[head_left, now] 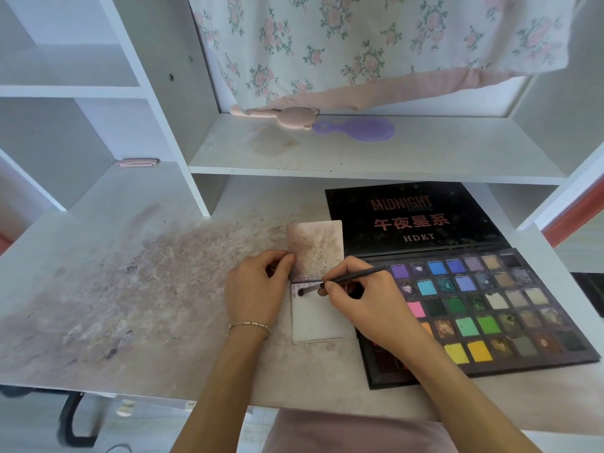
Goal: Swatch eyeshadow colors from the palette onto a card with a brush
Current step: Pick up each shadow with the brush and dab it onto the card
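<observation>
With the left hand (258, 286) pinching the card (322, 318) steady on the counter (147, 289), the right hand (359, 302), gripping the brush (343, 280), should stroke lightly and evenly.

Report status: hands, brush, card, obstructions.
Right hand grips brush, tip on card. Left hand pinches flipped page. Palette open beside. Nothing obstructing.
</observation>
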Demonstrator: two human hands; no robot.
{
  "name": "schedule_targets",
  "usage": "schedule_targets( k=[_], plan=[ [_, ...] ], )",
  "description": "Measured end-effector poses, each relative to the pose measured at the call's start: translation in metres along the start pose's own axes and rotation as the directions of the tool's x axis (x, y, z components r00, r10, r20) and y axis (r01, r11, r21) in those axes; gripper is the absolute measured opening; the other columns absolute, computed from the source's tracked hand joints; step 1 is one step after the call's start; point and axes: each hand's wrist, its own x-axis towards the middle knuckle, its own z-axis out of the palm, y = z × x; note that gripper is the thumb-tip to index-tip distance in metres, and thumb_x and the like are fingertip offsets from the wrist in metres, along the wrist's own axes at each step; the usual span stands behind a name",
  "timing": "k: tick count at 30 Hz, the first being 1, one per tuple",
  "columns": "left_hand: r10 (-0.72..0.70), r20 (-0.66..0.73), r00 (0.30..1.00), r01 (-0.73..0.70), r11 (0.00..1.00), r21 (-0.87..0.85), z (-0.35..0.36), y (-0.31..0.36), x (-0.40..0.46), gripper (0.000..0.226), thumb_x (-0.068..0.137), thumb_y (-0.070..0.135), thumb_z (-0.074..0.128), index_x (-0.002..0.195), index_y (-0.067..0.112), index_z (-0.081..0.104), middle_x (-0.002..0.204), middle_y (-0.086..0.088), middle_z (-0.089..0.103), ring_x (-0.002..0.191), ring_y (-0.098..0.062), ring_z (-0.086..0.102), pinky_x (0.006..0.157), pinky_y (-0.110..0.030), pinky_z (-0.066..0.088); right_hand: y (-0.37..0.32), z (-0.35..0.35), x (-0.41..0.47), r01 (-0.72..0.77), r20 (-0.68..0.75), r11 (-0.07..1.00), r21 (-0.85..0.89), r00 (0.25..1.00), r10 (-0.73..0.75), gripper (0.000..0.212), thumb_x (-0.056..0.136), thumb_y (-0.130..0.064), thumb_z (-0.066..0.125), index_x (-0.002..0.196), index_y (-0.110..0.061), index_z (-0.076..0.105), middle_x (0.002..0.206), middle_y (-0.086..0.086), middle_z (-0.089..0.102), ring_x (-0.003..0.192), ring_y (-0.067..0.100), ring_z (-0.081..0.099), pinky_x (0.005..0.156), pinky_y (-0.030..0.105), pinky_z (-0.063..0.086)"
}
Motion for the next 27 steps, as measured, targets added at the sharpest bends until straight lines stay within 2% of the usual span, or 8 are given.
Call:
schedule_targets(
  k=[6, 10, 14, 18, 23, 27],
  plan=[
    [0.002, -0.007, 1.000, -0.002, 1.000, 0.007, -0.0001, 0.0008, 0.0000, 0.015, 0.081, 0.034, 0.059, 0.086, 0.029, 0.072, 0.077, 0.013, 0.067, 0.068, 0.000, 0.054, 0.057, -0.011, 0.036, -0.0006, -0.0002, -0.0005, -0.004, -0.002, 1.000, -0.017, 1.000, 0.004, 0.016, 0.083, -0.013, 0.060, 0.076, -0.027, 0.059, 0.079, -0.003, 0.068, 0.078, 0.006, 0.060, 0.070, 0.017, 0.049],
    [-0.007, -0.005, 1.000, 0.008, 1.000, 0.008, -0.0002, 0.0012, 0.0000, 0.015, 0.082, 0.034, 0.059, 0.087, 0.029, 0.072, 0.078, 0.013, 0.067, 0.070, -0.002, 0.055, 0.058, -0.012, 0.036, -0.0015, -0.0003, -0.0001, -0.002, -0.004, 1.000, -0.014, 1.000, 0.002, 0.019, 0.083, -0.011, 0.060, 0.076, -0.029, 0.057, 0.079, -0.007, 0.067, 0.079, 0.001, 0.059, 0.069, 0.010, 0.048],
    [-0.014, 0.004, 1.000, 0.014, 1.000, 0.005, -0.0004, 0.0015, -0.0002, 0.015, 0.082, 0.034, 0.059, 0.087, 0.028, 0.072, 0.078, 0.013, 0.067, 0.070, -0.002, 0.056, 0.059, -0.011, 0.037, -0.0013, -0.0002, -0.0013, -0.005, 0.011, 1.000, -0.011, 1.000, 0.005, 0.019, 0.083, -0.011, 0.060, 0.076, -0.029, 0.058, 0.080, -0.004, 0.068, 0.078, 0.005, 0.060, 0.068, 0.014, 0.048],
    [-0.009, 0.007, 1.000, 0.009, 1.000, -0.003, -0.0010, 0.0019, -0.0008, 0.015, 0.082, 0.034, 0.058, 0.087, 0.029, 0.071, 0.078, 0.013, 0.067, 0.070, -0.001, 0.056, 0.060, -0.012, 0.038, -0.0016, 0.0002, -0.0003, -0.002, 0.004, 1.000, 0.003, 1.000, 0.002, 0.019, 0.084, -0.010, 0.059, 0.077, -0.027, 0.059, 0.077, -0.008, 0.068, 0.077, -0.002, 0.059, 0.067, 0.008, 0.045],
    [0.001, 0.000, 1.000, -0.001, 1.000, 0.006, -0.0014, 0.0024, -0.0009, 0.014, 0.082, 0.032, 0.059, 0.087, 0.028, 0.072, 0.078, 0.011, 0.067, 0.069, 0.000, 0.054, 0.059, -0.011, 0.036, -0.0001, 0.0003, -0.0007, -0.009, 0.009, 1.000, -0.008, 1.000, 0.009, 0.017, 0.082, -0.012, 0.059, 0.076, -0.027, 0.059, 0.079, -0.003, 0.067, 0.075, 0.003, 0.058, 0.066, 0.011, 0.047],
    [-0.005, 0.004, 1.000, 0.005, 1.000, 0.012, -0.0016, 0.0023, -0.0009, 0.014, 0.083, 0.033, 0.059, 0.087, 0.028, 0.071, 0.079, 0.010, 0.068, 0.069, -0.001, 0.055, 0.058, -0.011, 0.035, -0.0002, 0.0002, 0.0002, 0.002, 0.004, 1.000, -0.003, 1.000, -0.002, 0.016, 0.083, -0.011, 0.060, 0.077, -0.026, 0.059, 0.077, -0.006, 0.067, 0.073, -0.001, 0.057, 0.066, 0.010, 0.046]
  ],
)
